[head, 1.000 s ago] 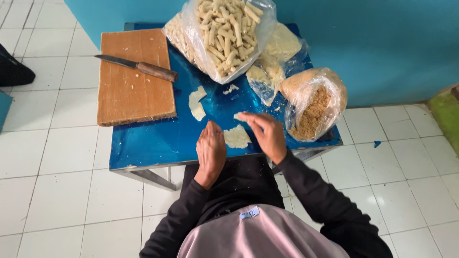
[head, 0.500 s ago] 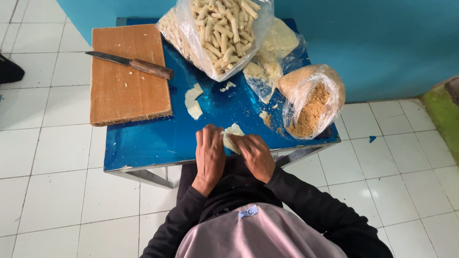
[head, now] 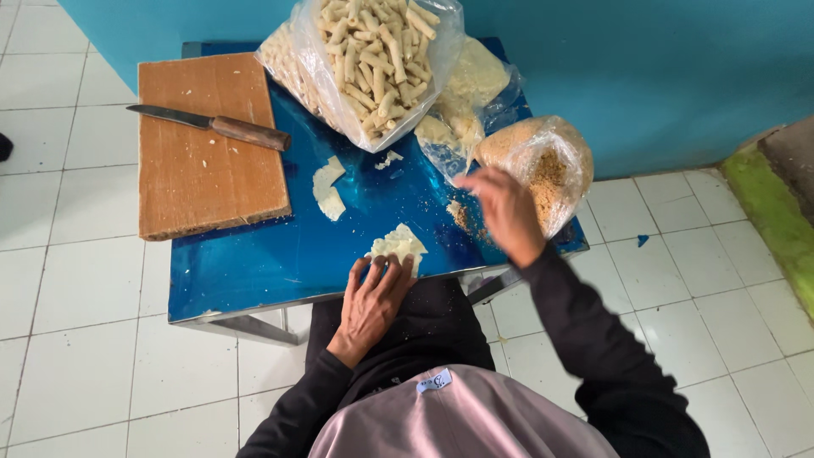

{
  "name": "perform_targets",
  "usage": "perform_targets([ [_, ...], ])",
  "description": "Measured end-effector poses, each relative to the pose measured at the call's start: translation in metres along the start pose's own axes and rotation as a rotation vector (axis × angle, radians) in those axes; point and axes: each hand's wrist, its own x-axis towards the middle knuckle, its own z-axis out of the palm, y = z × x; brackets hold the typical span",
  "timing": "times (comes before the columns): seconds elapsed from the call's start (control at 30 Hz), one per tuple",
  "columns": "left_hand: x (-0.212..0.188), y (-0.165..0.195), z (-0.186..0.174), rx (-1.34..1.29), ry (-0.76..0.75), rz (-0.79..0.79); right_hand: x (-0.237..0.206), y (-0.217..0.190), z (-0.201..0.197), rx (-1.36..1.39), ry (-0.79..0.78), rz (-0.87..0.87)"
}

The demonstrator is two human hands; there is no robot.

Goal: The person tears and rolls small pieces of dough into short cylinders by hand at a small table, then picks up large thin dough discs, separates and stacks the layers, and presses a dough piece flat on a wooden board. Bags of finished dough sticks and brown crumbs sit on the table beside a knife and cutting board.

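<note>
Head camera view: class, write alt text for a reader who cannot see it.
A person's left hand rests on a pale dough sheet at a blue table's edge, while the right hand reaches toward a bag of crumbs. A knife lies on a wooden board.

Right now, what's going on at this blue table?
A person works at a blue table. The left hand rests its fingertips on a pale wrapper at the near edge. The right hand, blurred, is raised near the bag of crumbs. Another wrapper piece lies mid-table. A bag of rolls and a bag of pale sheets sit at the back. A knife lies on the wooden board.
</note>
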Motion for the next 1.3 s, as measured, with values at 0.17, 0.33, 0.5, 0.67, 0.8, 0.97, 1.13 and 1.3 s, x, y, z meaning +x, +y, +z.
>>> perform_targets([
  [0.17,0.002,0.005,-0.003,-0.006,-0.032,-0.014,0.062,0.058,0.026,-0.099,-0.03,-0.078],
  [0.33,0.004,0.006,-0.008,-0.019,-0.034,-0.037,0.085,0.09,0.062,-0.339,0.001,-0.055],
  [0.5,0.001,0.003,-0.005,-0.043,-0.028,-0.052,0.117,0.126,0.039,-0.484,0.093,0.123],
  [0.67,-0.002,0.001,-0.003,-0.049,-0.038,-0.065,0.147,0.136,0.049,-0.515,-0.077,0.208],
  [0.8,-0.003,-0.001,-0.003,-0.063,-0.039,-0.074,0.159,0.132,0.07,-0.594,0.051,0.098],
  [0.97,-0.003,-0.001,-0.004,-0.044,-0.051,-0.077,0.159,0.125,0.069,-0.574,0.005,0.122],
  [1.13,-0.004,-0.001,-0.006,-0.049,-0.038,-0.075,0.142,0.111,0.032,-0.445,0.012,0.139],
  [1.3,-0.008,-0.003,-0.005,-0.057,-0.042,-0.061,0.104,0.081,0.022,-0.158,-0.014,-0.157],
])
